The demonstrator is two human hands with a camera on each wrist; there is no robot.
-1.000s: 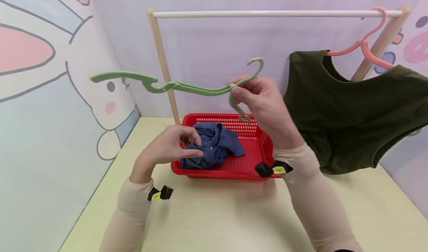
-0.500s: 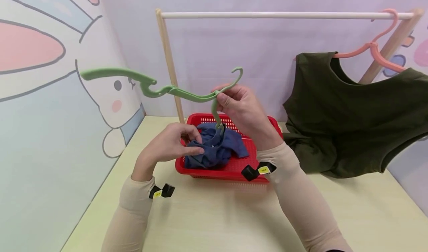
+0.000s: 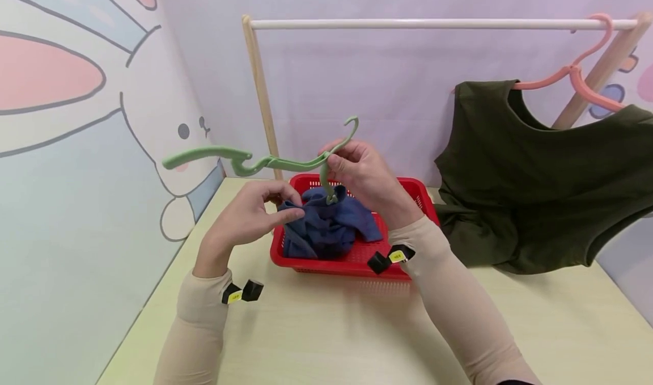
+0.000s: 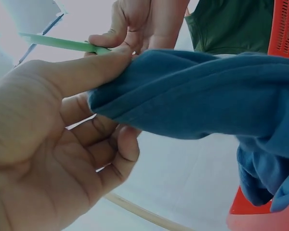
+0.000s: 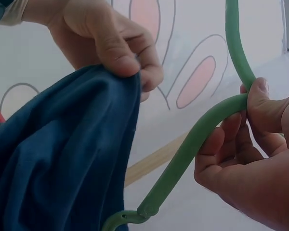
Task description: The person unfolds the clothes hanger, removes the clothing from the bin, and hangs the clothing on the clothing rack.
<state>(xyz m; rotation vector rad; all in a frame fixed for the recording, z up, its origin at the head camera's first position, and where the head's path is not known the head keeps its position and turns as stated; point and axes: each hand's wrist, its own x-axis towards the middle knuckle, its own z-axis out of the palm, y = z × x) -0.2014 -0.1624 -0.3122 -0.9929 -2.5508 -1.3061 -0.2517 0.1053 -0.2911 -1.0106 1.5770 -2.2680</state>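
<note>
A blue garment (image 3: 326, 232) lies bunched in the red basket (image 3: 364, 254), its upper left edge raised. My left hand (image 3: 250, 215) pinches that edge between thumb and fingers; the left wrist view shows the blue cloth (image 4: 183, 96) stretching away from the fingertips. My right hand (image 3: 364, 172) grips a green folding hanger (image 3: 293, 164) at its centre, just below the hook. One hanger arm extends left above my left hand. The other arm hangs down, its end at the garment's neck opening; in the right wrist view the green hanger (image 5: 183, 159) reaches the cloth's edge, its tip partly cut off.
Behind the basket stands a clothes rack with a white rail (image 3: 408, 24) and wooden legs. On its right end a pink hanger (image 3: 576, 76) carries a dark green sleeveless top (image 3: 541, 181). A wall with a painted rabbit (image 3: 168, 147) borders the table (image 3: 326, 328) on the left.
My right hand has brought the hanger left and down, so its hanging arm's end meets the garment's opening. My left hand has lifted the garment's edge slightly.
</note>
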